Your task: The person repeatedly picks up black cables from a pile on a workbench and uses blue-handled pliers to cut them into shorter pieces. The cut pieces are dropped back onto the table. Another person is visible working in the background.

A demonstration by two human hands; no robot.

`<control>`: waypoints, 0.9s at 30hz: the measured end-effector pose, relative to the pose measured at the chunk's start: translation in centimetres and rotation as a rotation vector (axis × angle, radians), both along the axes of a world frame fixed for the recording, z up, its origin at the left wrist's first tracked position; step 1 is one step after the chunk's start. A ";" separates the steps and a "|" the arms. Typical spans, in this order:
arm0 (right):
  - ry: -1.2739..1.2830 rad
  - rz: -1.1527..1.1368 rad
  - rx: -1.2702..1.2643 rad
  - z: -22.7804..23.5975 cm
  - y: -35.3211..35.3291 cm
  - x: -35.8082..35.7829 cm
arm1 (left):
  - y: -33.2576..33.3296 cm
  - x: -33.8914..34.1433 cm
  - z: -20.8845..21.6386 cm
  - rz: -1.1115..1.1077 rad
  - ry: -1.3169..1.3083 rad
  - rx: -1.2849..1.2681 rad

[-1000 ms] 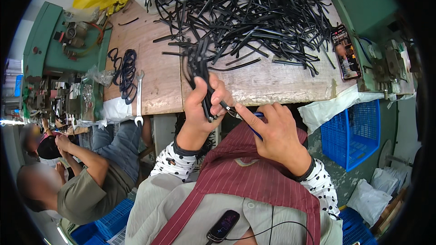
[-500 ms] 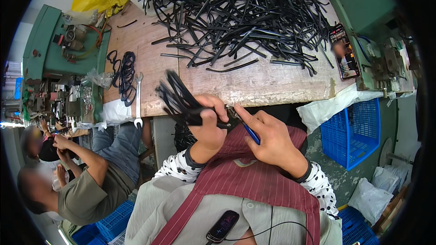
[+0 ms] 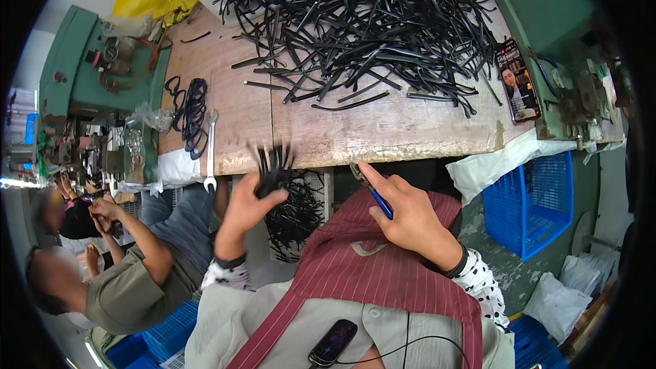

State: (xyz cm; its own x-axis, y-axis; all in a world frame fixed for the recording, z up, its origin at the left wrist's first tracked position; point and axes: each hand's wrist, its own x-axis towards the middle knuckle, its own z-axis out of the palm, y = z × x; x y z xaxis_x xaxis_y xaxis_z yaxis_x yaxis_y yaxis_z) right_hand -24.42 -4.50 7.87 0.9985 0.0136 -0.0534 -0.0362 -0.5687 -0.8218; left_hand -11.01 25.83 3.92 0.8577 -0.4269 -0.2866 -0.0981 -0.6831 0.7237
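My left hand is closed around a bundle of short black cables, whose loose ends fan upward by the table's front edge. Hand and bundle are both smeared by motion. In my right hand, a small pair of pliers with blue handles is gripped, its metal jaws pointing toward the table edge. My right index finger stretches along the tool. Nothing can be made out between the jaws. A large heap of similar black cables covers the far part of the wooden table.
An open-ended wrench and coiled black cords lie at the table's left. Green machines flank it. A phone rests at right. More black pieces sit below the edge. A blue crate stands right; a person sits left.
My left hand has swung left and down with the bundle, away from the pliers. The black pieces under the table edge now show more. My right hand has barely moved.
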 end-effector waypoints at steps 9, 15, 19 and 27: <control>-0.033 0.034 0.000 -0.5 0.5 0.0 | -4.0 1.0 2.5 -0.183 -0.537 0.078; -0.037 -0.033 -0.020 0.6 -0.3 -1.1 | -19.2 3.6 -1.0 -0.191 -0.721 0.194; -0.062 -0.063 -0.010 0.2 -1.0 -1.6 | -20.7 4.9 -3.2 -0.144 -0.802 0.081; -0.108 -0.068 0.007 -1.0 -1.0 -0.4 | -15.0 1.3 -0.9 0.230 -0.308 -0.675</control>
State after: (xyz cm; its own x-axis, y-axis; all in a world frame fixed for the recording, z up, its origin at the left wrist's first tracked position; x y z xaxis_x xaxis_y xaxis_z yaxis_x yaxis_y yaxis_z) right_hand -24.85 -5.54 6.88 0.9970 -0.0544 0.0546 0.0146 -0.5617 -0.8272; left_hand -9.73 10.80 3.01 0.9446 -0.2261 0.2377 -0.2715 -0.1320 0.9533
